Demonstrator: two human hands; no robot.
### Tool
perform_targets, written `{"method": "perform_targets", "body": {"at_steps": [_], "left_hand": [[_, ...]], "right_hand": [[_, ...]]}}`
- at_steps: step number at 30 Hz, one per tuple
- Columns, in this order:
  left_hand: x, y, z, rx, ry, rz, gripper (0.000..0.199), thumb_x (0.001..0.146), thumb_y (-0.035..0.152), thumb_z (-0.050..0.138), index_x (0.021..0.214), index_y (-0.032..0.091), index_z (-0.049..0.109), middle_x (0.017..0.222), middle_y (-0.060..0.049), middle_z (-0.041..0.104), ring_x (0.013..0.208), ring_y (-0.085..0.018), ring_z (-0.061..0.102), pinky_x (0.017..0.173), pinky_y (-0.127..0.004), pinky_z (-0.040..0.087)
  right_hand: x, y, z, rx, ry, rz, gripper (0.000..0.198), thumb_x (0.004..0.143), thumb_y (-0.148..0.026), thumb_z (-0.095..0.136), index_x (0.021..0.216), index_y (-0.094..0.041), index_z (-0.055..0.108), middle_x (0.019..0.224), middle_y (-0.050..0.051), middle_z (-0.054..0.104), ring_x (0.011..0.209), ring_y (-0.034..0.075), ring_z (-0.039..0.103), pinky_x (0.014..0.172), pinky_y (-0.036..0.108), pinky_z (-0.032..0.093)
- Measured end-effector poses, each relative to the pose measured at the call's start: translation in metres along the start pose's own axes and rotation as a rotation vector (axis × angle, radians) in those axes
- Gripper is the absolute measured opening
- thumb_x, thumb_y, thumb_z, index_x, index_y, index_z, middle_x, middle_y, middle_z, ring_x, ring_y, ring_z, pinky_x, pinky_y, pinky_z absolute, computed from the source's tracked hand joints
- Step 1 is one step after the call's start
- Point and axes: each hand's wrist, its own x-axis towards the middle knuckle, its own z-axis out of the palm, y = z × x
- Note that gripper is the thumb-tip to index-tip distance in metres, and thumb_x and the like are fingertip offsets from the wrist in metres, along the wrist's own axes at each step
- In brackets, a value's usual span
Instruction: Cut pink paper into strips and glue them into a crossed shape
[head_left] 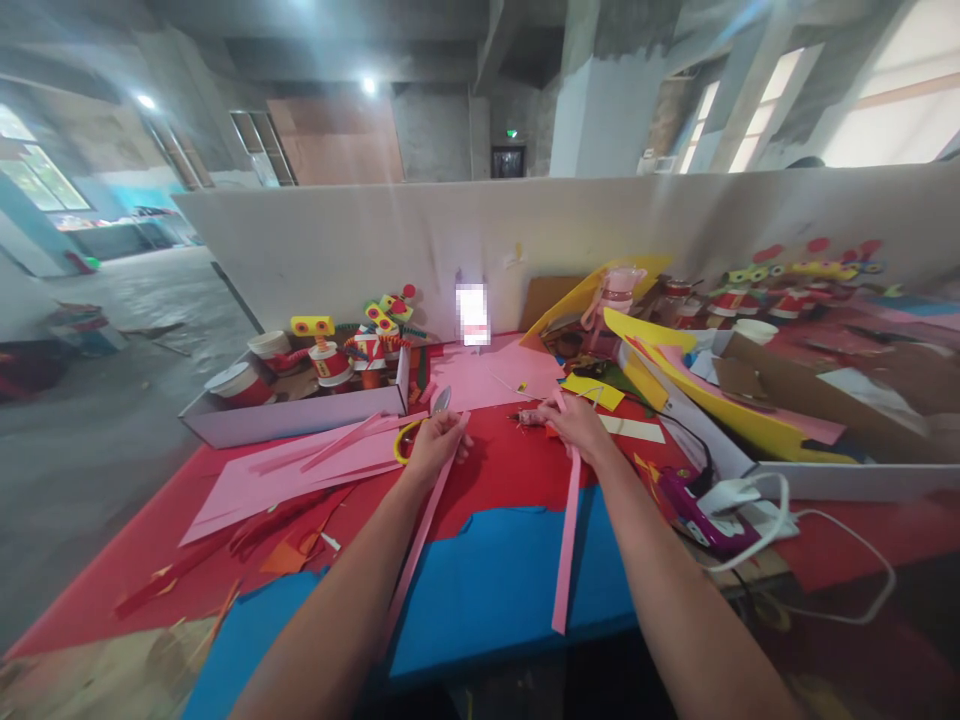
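Red tabletop (495, 465) below, left hand (442, 440) and right hand (576, 425) outstretched, pinching pink strips (568, 545)

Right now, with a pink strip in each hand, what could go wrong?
The scissors at your left hand could nick that hand or the pink strip there. Swinging your right hand outward might also snag the white cable looping beside the purple power strip.

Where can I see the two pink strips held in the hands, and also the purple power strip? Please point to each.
Left pink strip (424, 530): head view, middle stretch.
Right pink strip (569, 545): head view, lower length.
Purple power strip (688, 506): head view, purple casing.
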Motion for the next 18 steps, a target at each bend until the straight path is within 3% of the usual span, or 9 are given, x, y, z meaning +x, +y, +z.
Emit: {"method": "perform_targets", "body": {"at_steps": [2, 4, 7, 10, 12, 14, 18], "left_hand": [[0.0, -0.002, 0.001, 0.017, 0.007, 0.007, 0.044, 0.068, 0.053, 0.074, 0.074, 0.019, 0.047, 0.054, 0.002, 0.064, 0.037, -0.009, 0.054, 0.036, -0.017, 0.04], [0.001, -0.004, 0.001, 0.02, 0.003, 0.017, 0.044, 0.069, 0.054, 0.073, 0.074, 0.018, 0.048, 0.053, 0.002, 0.063, 0.037, -0.009, 0.053, 0.036, -0.017, 0.04], [0.001, -0.007, 0.002, 0.029, -0.007, 0.029, 0.044, 0.07, 0.055, 0.072, 0.073, 0.018, 0.048, 0.052, 0.002, 0.062, 0.036, -0.009, 0.052, 0.035, -0.017, 0.04], [0.001, -0.009, 0.002, 0.049, -0.003, 0.044, 0.044, 0.071, 0.056, 0.071, 0.072, 0.018, 0.049, 0.051, 0.002, 0.062, 0.036, -0.009, 0.052, 0.035, -0.017, 0.039], [0.001, -0.011, 0.001, 0.051, 0.002, 0.052, 0.043, 0.072, 0.056, 0.071, 0.072, 0.018, 0.05, 0.051, 0.002, 0.062, 0.035, -0.008, 0.052, 0.035, -0.016, 0.039], [0.002, -0.012, 0.001, 0.056, 0.007, 0.057, 0.042, 0.072, 0.055, 0.07, 0.072, 0.018, 0.05, 0.051, 0.002, 0.062, 0.036, -0.009, 0.053, 0.035, -0.016, 0.04], [0.001, -0.014, 0.001, 0.079, 0.005, 0.061, 0.041, 0.074, 0.055, 0.069, 0.072, 0.018, 0.051, 0.052, 0.001, 0.063, 0.036, -0.009, 0.054, 0.036, -0.017, 0.041]], "right_hand": [[-0.012, -0.006, -0.005, 0.089, -0.062, 0.049, 0.036, 0.081, -0.054, 0.061, 0.079, -0.018, 0.059, 0.064, 0.002, 0.063, 0.037, 0.005, 0.035, 0.034, 0.018, 0.024], [-0.023, -0.008, 0.004, 0.184, -0.17, 0.082, 0.044, 0.084, -0.061, 0.053, 0.083, -0.017, 0.061, 0.066, 0.002, 0.062, 0.038, 0.006, 0.035, 0.034, 0.019, 0.024], [-0.028, -0.002, 0.033, 0.142, -0.199, 0.035, 0.049, 0.085, -0.065, 0.049, 0.082, -0.018, 0.06, 0.068, 0.005, 0.064, 0.049, 0.012, 0.053, 0.045, 0.024, 0.043], [-0.021, 0.008, 0.047, -0.222, -0.087, -0.214, 0.04, 0.087, -0.059, 0.05, 0.082, -0.021, 0.06, 0.079, 0.007, 0.068, 0.075, 0.02, 0.063, 0.069, 0.032, 0.052], [-0.016, 0.012, 0.037, -0.455, 0.02, -0.358, 0.034, 0.093, -0.05, 0.044, 0.094, -0.021, 0.062, 0.095, 0.009, 0.071, 0.091, 0.023, 0.064, 0.084, 0.037, 0.049], [-0.012, 0.019, 0.015, -0.679, 0.11, -0.385, 0.03, 0.094, -0.04, 0.041, 0.094, -0.018, 0.063, 0.096, 0.013, 0.07, 0.094, 0.026, 0.064, 0.087, 0.039, 0.047], [-0.011, 0.04, -0.02, -1.009, 0.227, -0.296, 0.02, 0.076, -0.03, 0.065, 0.093, -0.02, 0.068, 0.091, 0.014, 0.07, 0.091, 0.032, 0.065, 0.08, 0.039, 0.047]]}}
